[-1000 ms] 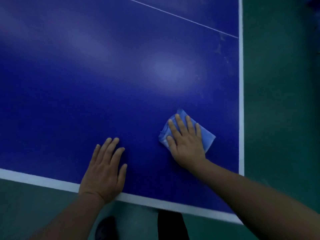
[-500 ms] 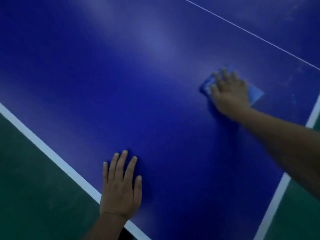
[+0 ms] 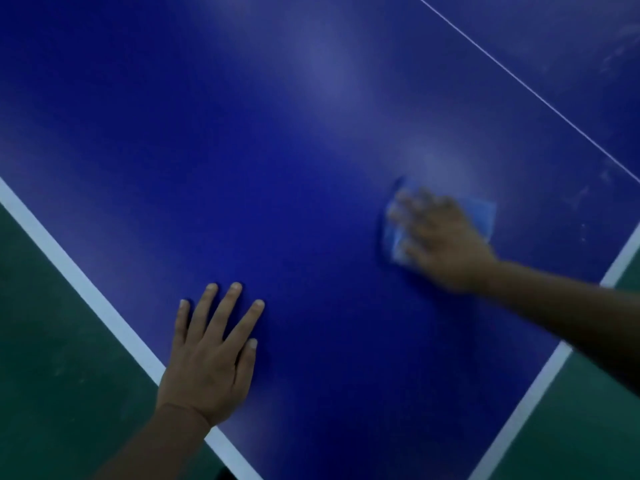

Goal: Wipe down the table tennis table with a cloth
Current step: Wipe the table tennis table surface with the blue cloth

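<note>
The dark blue table tennis table fills most of the head view, with white edge lines along its near and right sides. My right hand lies flat with spread fingers on a folded light blue cloth and presses it onto the table near the right edge; hand and cloth are blurred by motion. My left hand rests flat on the table by the near white edge line, fingers straight and spread, holding nothing.
A thin white centre line runs diagonally across the upper right of the table. Pale smudges show on the surface close to the right edge. Green floor lies beyond the near and right edges.
My right hand has slid the cloth back toward me from the far stretch near the centre line. The left hand stays planted by the near edge. The camera view has shifted slightly.
</note>
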Demonstrator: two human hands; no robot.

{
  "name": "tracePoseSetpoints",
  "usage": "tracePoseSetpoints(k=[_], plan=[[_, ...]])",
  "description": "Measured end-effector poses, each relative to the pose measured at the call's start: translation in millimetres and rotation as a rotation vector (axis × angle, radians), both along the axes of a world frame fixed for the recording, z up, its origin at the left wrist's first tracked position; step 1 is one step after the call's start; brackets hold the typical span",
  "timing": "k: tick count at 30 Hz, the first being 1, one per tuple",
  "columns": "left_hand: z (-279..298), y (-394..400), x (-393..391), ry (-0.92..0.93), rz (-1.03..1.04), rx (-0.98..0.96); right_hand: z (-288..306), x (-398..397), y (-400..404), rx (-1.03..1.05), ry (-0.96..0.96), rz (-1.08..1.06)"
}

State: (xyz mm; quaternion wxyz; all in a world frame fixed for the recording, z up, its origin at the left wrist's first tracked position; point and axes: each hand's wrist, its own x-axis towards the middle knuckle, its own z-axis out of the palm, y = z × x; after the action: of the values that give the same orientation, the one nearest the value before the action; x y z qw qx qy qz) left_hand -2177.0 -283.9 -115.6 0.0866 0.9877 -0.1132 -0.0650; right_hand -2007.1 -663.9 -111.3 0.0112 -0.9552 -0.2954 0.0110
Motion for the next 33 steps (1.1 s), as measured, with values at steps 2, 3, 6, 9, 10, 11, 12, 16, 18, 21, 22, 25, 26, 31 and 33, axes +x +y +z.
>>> tracePoseSetpoints(k=[2, 3, 6, 9, 10, 11, 12, 16, 18, 21, 22, 25, 26, 31, 33], plan=[[0.5, -1.2, 0.6, -0.003, 0.007, -0.001, 11.5, 45.9, -48.7, -0.041, 0.024, -0.467], [0.7, -2.8, 0.6, -0.010, 0.010, -0.001, 15.2, 56.8, -64.2, -0.033, 0.052, -0.635], [2.8, -4.4, 0.5, -0.017, 0.013, -0.007, 15.4, 26.2, -44.3, 0.043, 0.058, -0.772], [4.2, -6.4, -0.6, -0.012, 0.026, 0.008, 4.4, -72.0, 4.8, 0.027, 0.085, -0.504], [5.2, -8.6, -1.9, -0.008, 0.030, 0.012, -2.1, -114.3, 14.9, 0.035, 0.087, -0.341], [6.1, -10.9, -3.2, -0.014, 0.038, 0.021, -5.0, -146.0, 17.5, 0.034, 0.077, -0.171], [7.2, -12.5, -4.7, -0.026, 0.049, 0.029, -3.4, -157.0, 9.9, 0.016, 0.098, -0.025], [14.9, -31.4, -23.5, -0.085, 0.162, -0.057, 8.1, -80.5, -55.1, -0.041, 0.058, -0.231], [16.9, -57.2, -48.3, -0.083, 0.187, -0.108, 15.8, -47.3, -88.5, -0.022, 0.106, -0.650], [13.4, -89.1, -81.0, -0.010, 0.188, -0.108, 15.0, -60.6, -79.0, 0.073, 0.087, -0.851], [11.3, -92.2, -85.3, 0.019, 0.186, -0.084, 11.3, -78.0, -61.2, 0.081, 0.076, -0.842], [7.4, -93.9, -84.7, 0.043, 0.184, -0.032, -2.6, -163.6, 0.2, 0.065, 0.048, -0.544], [7.4, -94.7, -85.8, 0.043, 0.185, -0.031, -7.2, -201.2, 14.2, 0.072, 0.044, -0.370], [4.6, -94.2, -87.7, 0.027, 0.205, -0.047, 0.0, -203.1, -38.3, 0.029, 0.077, -0.126], [4.2, -95.1, -86.9, 0.022, 0.209, -0.045, 7.3, -151.6, -78.7, 0.016, 0.076, -0.518]])
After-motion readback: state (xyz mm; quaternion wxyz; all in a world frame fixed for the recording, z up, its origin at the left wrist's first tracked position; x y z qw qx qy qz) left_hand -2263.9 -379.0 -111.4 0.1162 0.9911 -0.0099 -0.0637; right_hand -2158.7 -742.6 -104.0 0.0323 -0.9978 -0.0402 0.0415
